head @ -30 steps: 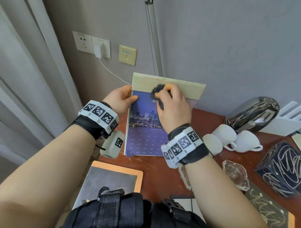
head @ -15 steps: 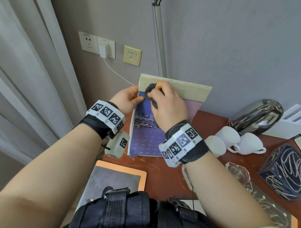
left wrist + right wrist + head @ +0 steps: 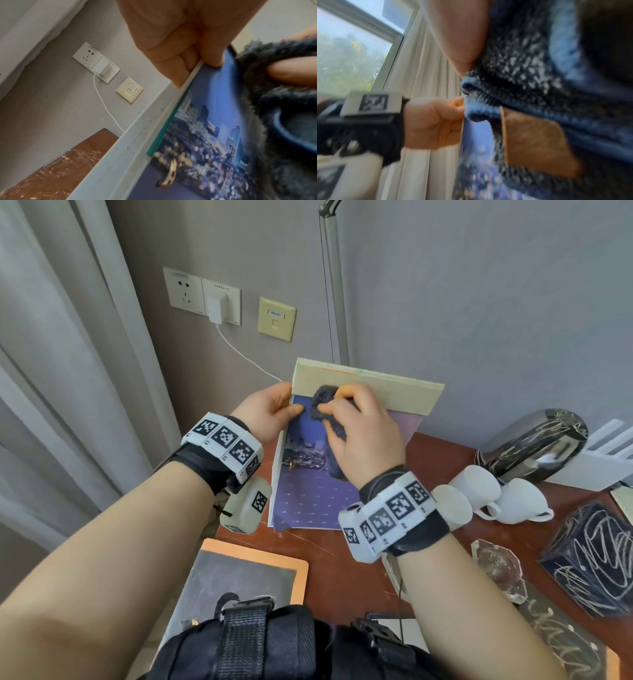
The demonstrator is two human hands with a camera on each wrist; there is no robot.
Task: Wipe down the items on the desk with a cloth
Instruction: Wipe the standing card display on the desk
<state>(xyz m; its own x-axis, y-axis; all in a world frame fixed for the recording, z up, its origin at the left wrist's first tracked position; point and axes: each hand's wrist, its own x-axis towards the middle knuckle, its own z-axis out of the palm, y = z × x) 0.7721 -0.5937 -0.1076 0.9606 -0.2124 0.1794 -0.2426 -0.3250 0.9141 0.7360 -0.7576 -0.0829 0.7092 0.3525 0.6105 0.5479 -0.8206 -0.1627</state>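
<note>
A thick book (image 3: 308,494) with a blue night-city cover stands on its lower edge on the red-brown desk (image 3: 346,563), tilted toward me. My left hand (image 3: 270,412) pinches its upper left edge, thumb on the cover (image 3: 211,135). My right hand (image 3: 356,429) grips a dark blue fuzzy cloth (image 3: 325,405) and presses it against the top of the cover, just below the cream page block (image 3: 370,388). In the right wrist view the cloth (image 3: 539,81) fills most of the picture, with the left hand (image 3: 435,124) beside the book's edge.
White cups (image 3: 496,498) lie at the right by a chrome kettle (image 3: 534,446). A glass ashtray (image 3: 496,570) and a dark scribbled box (image 3: 596,559) sit further right. A framed dark board (image 3: 239,583) lies near the front edge. A charger cable (image 3: 239,350) runs behind the book.
The right hand has slid the cloth leftward along the top of the cover, toward the left thumb. The left hand keeps its hold on the book's edge.
</note>
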